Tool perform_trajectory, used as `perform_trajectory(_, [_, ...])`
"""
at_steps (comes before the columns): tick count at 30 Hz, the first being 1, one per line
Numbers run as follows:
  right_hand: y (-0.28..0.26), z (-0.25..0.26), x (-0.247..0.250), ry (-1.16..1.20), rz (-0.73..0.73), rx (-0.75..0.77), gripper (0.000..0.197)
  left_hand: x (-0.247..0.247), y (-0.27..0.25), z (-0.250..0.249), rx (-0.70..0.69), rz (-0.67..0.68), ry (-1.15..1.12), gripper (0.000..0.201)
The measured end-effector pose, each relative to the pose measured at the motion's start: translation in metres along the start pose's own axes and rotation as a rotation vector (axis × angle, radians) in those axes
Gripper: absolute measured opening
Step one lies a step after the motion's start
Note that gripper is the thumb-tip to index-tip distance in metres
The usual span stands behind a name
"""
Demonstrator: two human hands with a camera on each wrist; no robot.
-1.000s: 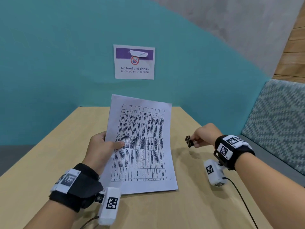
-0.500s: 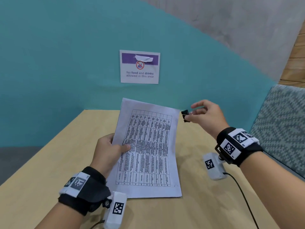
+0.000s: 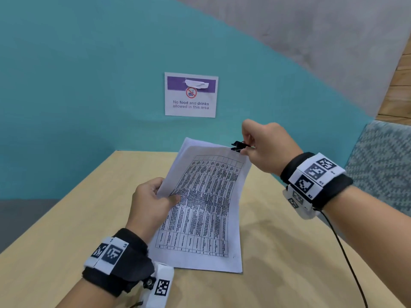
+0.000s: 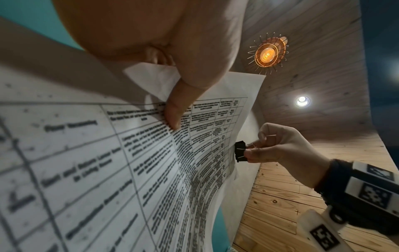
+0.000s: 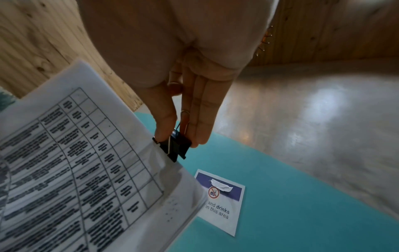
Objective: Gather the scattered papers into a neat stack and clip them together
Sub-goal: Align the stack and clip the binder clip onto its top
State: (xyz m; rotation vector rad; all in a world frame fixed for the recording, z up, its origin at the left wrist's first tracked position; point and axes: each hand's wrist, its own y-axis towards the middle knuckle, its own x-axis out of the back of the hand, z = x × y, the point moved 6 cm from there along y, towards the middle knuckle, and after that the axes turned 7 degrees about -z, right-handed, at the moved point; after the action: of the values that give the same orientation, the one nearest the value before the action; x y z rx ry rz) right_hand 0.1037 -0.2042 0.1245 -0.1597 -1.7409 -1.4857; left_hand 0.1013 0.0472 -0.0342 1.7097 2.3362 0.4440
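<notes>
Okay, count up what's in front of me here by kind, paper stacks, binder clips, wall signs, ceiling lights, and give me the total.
Paper stacks: 1, the paper stack in the left hand.
Binder clips: 1, the binder clip pinched by the right hand.
Wall signs: 1, the wall sign.
Ceiling lights: 2, pendant lamp, recessed light.
Total: 5.

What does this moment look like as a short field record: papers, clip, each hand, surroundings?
papers: stack of white printed sheets with a black table grid, raised, bottom edge at the light wooden table
clip: small black metal binder clip, at the stack's top right edge
left hand: left hand grips the stack's left edge, thumb on the front
right hand: right hand pinches the clip's wire handles
clip seated: jaws at the edge; fully on, cannot tell
surroundings: white and purple no-food sign on the teal wall
</notes>
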Motion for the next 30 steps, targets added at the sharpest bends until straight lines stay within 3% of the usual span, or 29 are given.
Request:
perform_trajectory(10, [0.024, 0.01, 0.008, -0.194, 0.237, 0.154, 0.047, 0.003, 0.0, -0.005, -0.029, -0.01, 0.014, 0.025])
perform_trajectory(19, [0.031, 0.03, 0.014, -0.121, 0.312, 0.224, 0.056, 0.004, 0.002, -0.004, -0.045, -0.001, 0.017, 0.021])
perform_trajectory(27, [0.039, 0.035, 0.02, 0.009, 0.285, 0.177, 0.052, 0.003, 0.002, -0.007, -0.004, 0.048, -0.047, 0.032])
perform_trajectory(30, [0.039, 0.035, 0.02, 0.044, 0.336, 0.093, 0.038, 0.003, 0.0, -0.009, 0.038, 0.067, -0.079, 0.036])
